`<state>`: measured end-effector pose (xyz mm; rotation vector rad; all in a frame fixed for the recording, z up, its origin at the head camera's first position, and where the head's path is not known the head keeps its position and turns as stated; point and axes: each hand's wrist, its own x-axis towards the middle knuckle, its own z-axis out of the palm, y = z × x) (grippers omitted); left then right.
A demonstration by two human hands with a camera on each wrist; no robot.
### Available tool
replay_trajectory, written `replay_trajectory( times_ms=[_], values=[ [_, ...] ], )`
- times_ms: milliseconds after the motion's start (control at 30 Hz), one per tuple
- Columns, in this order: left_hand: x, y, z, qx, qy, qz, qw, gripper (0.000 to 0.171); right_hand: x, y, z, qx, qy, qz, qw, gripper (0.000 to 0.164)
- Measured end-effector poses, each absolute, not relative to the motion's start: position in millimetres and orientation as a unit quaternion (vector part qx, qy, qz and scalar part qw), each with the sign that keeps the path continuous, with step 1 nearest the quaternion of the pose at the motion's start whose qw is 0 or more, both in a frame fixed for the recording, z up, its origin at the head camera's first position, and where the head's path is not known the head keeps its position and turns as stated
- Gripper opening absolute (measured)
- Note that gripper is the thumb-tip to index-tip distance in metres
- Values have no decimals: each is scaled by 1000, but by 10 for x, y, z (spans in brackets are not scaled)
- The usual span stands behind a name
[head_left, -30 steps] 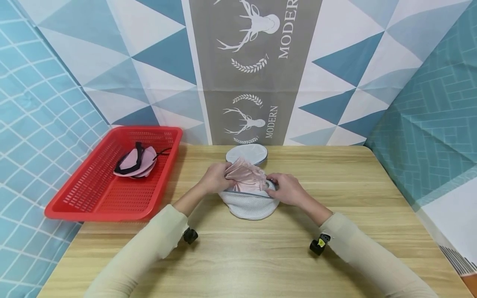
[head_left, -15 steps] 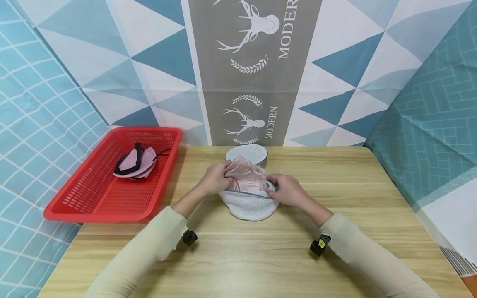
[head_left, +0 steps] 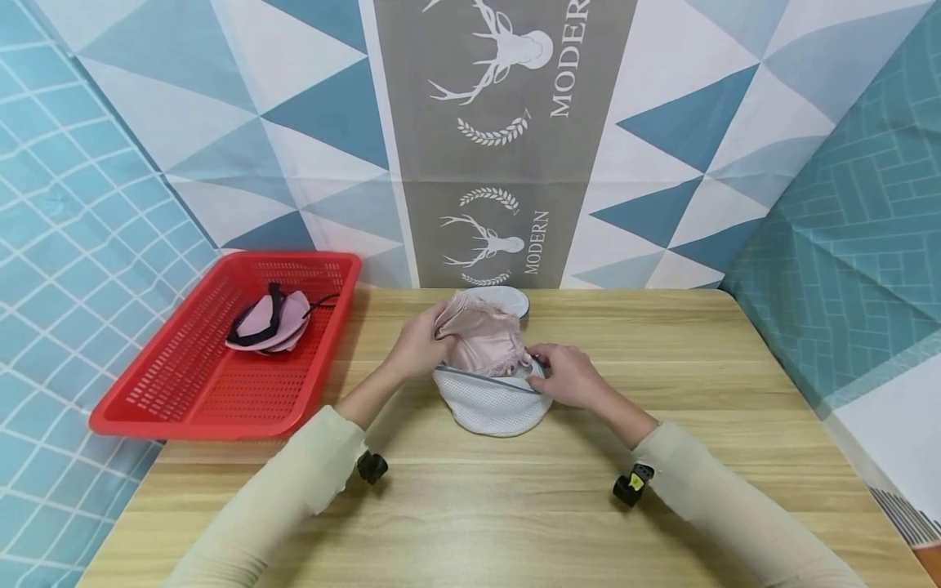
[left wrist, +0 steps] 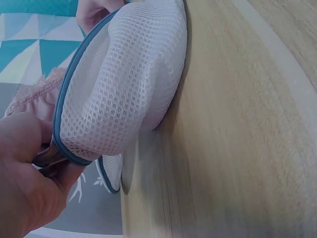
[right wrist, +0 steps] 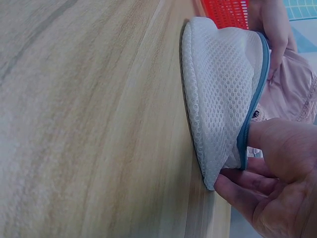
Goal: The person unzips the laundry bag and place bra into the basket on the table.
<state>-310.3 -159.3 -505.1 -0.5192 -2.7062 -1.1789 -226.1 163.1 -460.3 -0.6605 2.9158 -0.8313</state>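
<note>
A white mesh laundry bag (head_left: 492, 408) with a blue-grey zipper edge stands open on the table, its rounded lid flap (head_left: 515, 300) folded back behind it. My left hand (head_left: 421, 343) holds a pink satin, lace-trimmed garment (head_left: 485, 331) by its left side, above the bag's mouth; the lower part of the garment dips behind the rim. In the right wrist view, my right hand (right wrist: 282, 173) grips the right end of the bag (right wrist: 223, 84), thumb at the zipper edge and fingers on the outside. The left wrist view shows the mesh side (left wrist: 129, 74) bulging outward.
To the left is a red perforated plastic basket (head_left: 213, 429), holding pink fabric pieces with black straps (head_left: 272, 320). The wooden table (head_left: 470, 514) runs to a patterned wall covering (head_left: 492, 147) at the back. Black wrist cameras (head_left: 628, 486) hang under both sleeves.
My left hand has lifted the pink garment up and slightly back, so more of it shows above the bag's rim and it covers part of the lid flap. The right hand stays put.
</note>
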Motion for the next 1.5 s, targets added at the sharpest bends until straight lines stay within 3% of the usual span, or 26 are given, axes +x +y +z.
replay_trajectory(
  times_ms=[133,267,433,633,967,1300,1500],
  values=[
    [-2868,-1519,-4765,-173,-896,-403,64,64,-2421,1718,-4884,-221,941,-257,-6,51],
    [-2432,-1370,-4216,-150,-896,-417,37,63,-2364,1704,-4794,-220,941,-259,-3,51],
    [-2442,-1363,-4193,-137,-894,-424,44,49,-2196,1617,-4520,-214,940,-265,15,48],
    [-2639,-1449,-4375,-137,-886,-440,52,43,-2275,1662,-4658,-227,938,-262,1,48],
    [-2390,-1374,-3957,-109,-891,-437,66,32,-2222,1615,-4547,-213,940,-267,22,49],
    [-2403,-1420,-3773,-99,-882,-457,64,49,-2200,1628,-4531,-222,937,-268,20,49],
    [-2420,-1465,-3653,-108,-870,-477,66,48,-2160,1585,-4447,-207,943,-260,29,49]
  ],
)
